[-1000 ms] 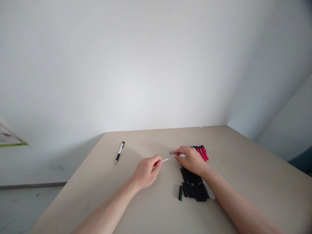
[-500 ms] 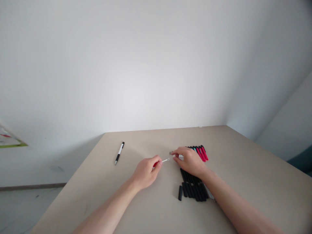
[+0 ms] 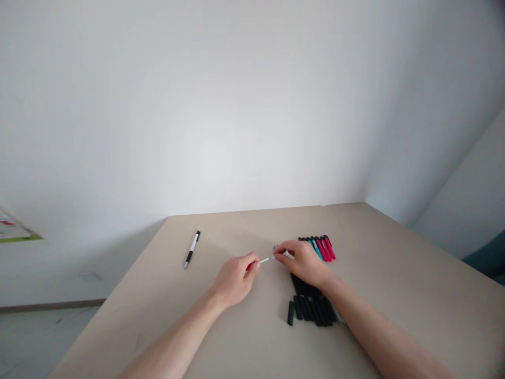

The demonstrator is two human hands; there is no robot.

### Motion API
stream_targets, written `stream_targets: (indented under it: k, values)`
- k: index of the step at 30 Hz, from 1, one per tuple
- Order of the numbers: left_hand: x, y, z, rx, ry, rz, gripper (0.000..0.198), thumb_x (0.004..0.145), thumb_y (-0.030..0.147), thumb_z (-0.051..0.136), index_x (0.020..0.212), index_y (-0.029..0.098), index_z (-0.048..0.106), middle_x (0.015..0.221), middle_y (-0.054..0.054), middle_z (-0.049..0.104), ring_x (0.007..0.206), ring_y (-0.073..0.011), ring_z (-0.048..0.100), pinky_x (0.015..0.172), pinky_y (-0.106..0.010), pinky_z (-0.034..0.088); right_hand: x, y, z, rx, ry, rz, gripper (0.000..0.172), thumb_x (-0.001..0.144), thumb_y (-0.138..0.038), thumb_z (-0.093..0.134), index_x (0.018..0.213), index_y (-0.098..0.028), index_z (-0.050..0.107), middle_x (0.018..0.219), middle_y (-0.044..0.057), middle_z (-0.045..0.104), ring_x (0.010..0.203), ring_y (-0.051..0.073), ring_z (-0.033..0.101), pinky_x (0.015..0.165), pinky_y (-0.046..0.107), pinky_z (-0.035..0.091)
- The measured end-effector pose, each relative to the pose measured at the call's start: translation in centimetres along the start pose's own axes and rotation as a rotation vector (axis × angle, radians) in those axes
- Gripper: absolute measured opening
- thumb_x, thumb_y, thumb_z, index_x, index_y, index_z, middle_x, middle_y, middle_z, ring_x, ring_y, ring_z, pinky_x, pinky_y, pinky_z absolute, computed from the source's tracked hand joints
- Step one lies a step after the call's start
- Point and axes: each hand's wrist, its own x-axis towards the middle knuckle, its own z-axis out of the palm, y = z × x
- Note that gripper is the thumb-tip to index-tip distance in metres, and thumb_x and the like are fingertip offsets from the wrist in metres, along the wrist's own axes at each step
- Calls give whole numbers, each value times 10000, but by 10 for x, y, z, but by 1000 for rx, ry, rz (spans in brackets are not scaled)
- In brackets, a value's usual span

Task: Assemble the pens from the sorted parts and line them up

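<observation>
left hand [image 3: 235, 279], right hand [image 3: 305, 261] and both forearms [image 3: 189, 327] are bare.

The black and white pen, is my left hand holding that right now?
No, the black and white pen lies on the table, apart from the left hand, which holds a red piece.

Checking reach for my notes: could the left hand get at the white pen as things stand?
Probably yes: nothing lies between the left hand and the white pen, though that hand grips a red part.
</observation>
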Motion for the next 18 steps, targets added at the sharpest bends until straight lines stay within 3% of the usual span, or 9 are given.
stream_targets:
  k: [5, 10, 15, 18]
  values:
    - [0, 0, 0, 1, 18, -17, 252, 927, 306, 361, 793, 209, 552, 579, 42, 470, 520, -116, 414, 512, -205, 272, -1, -1, -1, 226, 40, 103, 218, 795, -362, 604, 828, -188, 731, 652, 2, 658, 548, 132, 492, 523, 245, 365]
    - [0, 0, -1, 0, 17, -10, 250, 927, 311, 366, 786, 212, 548, 568, 49, 465, 522, -116, 423, 518, -205, 273, -2, -3, 3, 293, 17, 109, 226, 793, -374, 613, 831, -187, 735, 621, -6, 637, 527, 123, 471, 503, 240, 340]
    - [0, 0, -1, 9, 27, -7, 252, 930, 310, 365, 788, 209, 547, 578, 44, 476, 520, -114, 419, 513, -204, 263, -2, -2, -4, 44, 38, -12, 156, 808, -271, 579, 811, -205, 720, 784, 29, 707, 711, 175, 599, 680, 274, 437]
    - [0, -1, 1, 14, 23, 0, 250, 932, 312, 366, 792, 208, 545, 585, 43, 485, 529, -113, 424, 518, -202, 267, -3, -2, -9, -174, -33, -74, 136, 775, -188, 571, 749, -224, 700, 781, 27, 706, 782, 192, 616, 737, 282, 439]
